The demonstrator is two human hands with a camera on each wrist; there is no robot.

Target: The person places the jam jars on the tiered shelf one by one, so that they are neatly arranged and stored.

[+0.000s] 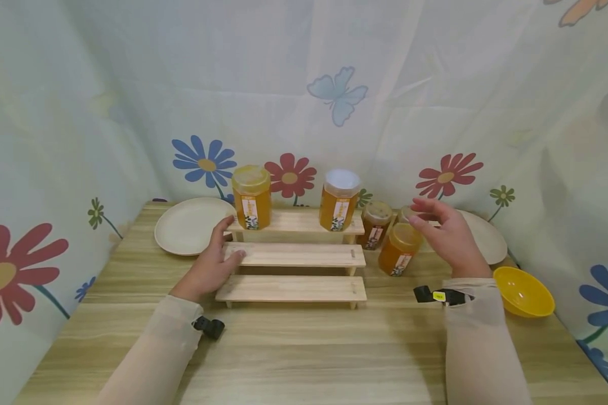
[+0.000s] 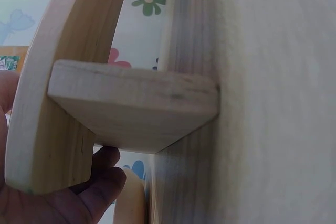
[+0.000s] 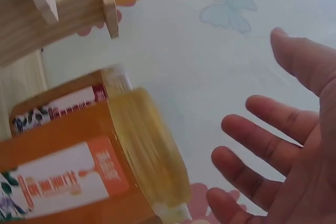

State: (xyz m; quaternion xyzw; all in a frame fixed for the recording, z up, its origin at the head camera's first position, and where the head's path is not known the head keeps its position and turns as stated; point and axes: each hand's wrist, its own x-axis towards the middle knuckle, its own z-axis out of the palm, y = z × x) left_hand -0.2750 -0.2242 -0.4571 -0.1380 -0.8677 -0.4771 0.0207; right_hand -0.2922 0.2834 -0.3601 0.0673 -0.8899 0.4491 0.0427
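Note:
A wooden three-step rack (image 1: 294,288) stands on the table. My left hand (image 1: 210,264) grips its left end, the thumb on the middle step; in the left wrist view the fingers (image 2: 107,182) curl behind a wooden board (image 2: 68,145). On the top step stand a yellow-lidded honey jar (image 1: 251,197) and a white-lidded honey jar (image 1: 340,199). Right of the rack, an amber jar (image 1: 400,250) and a darker jar (image 1: 374,225) stand on the table, another partly hidden behind. My right hand (image 1: 448,236) hovers over them, fingers spread and holding nothing; in the right wrist view it is apart from the yellow lid (image 3: 149,145).
A pale plate (image 1: 182,228) lies at the back left, touching the area beside the rack. Another plate (image 1: 486,239) sits at the back right, partly behind my right hand. A yellow bowl (image 1: 524,292) rests near the right edge. A flowered curtain (image 1: 263,112) hangs behind the table.

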